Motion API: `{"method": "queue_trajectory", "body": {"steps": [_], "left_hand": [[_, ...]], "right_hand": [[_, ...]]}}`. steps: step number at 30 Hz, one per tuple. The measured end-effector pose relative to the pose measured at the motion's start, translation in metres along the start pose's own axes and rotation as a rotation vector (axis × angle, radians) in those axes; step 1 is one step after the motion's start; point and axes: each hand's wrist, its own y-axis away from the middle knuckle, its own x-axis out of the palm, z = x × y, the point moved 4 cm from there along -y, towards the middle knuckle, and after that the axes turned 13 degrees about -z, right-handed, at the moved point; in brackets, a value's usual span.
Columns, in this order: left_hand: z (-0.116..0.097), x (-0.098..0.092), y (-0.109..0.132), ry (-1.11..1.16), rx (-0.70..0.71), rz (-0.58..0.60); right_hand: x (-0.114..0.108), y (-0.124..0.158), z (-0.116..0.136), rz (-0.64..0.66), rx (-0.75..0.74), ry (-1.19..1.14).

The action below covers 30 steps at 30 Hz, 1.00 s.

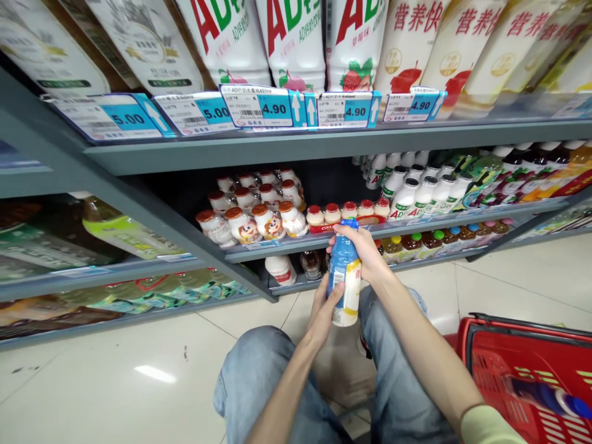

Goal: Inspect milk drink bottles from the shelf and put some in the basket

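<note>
A drink bottle [345,271] with a blue cap and a blue, white and yellow label is held upright, slightly tilted, between my knees and the shelf. My left hand [324,308] is wrapped round its lower part, thumb lying on the label. Round the neck, just below the cap, my right hand [363,246] grips it from the right side. Behind the bottle is a pack of small red-capped bottles [349,214] on the middle shelf. To their left stand stacked small bottles with orange-red caps [261,222].
At the right, a red shopping basket [476,345] holds a dark bottle with a blue cap [550,398]. A shelf edge [296,151] with price tags [272,111] runs above my hands. White bottles [416,197] stand right of the pack.
</note>
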Motion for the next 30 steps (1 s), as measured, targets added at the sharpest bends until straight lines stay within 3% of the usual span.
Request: {"method": "queue_trajectory", "body": {"steps": [12, 19, 30], "left_hand": [[-0.007, 0.003, 0.007, 0.111, -0.128, 0.013], [-0.006, 0.005, 0.008, 0.124, -0.126, 0.040], [0.002, 0.008, 0.011, 0.263, -0.303, 0.243]], "right_hand": [[0.009, -0.002, -0.009, 0.016, -0.044, 0.042], [0.008, 0.001, -0.007, 0.009, -0.014, 0.020], [0.013, 0.005, -0.005, 0.182, 0.154, -0.119]]}}
